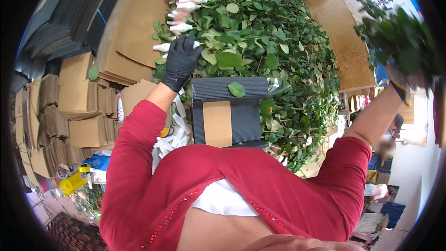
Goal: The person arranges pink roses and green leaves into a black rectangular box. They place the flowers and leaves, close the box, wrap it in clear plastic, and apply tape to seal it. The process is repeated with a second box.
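My left hand (pixel 182 62), in a black glove, has its curled fingers over flower heads in white mesh sleeves (pixel 162 47) at the left edge of a heap of leafy green stems (pixel 251 38). Whether it grips one is hidden beneath the fingers. Far out to the right, my raised right hand (pixel 400 81) is gloved and blurred. It is closed around a bunch of leafy stems (pixel 400 38). Between me and the heap sits a black corrugated sheet (pixel 230 87), folded up at its far side. On it are a brown cardboard strip (pixel 217 123) and a loose leaf (pixel 236 89).
Stacked cardboard (pixel 80 101) and large flat sheets (pixel 139 24) stand on the left. White strips (pixel 177 136) lie beside the black sheet. A yellow bottle (pixel 73 182) is at lower left. A brown board (pixel 348 52) borders the heap. Another person (pixel 378 191) is at far right.
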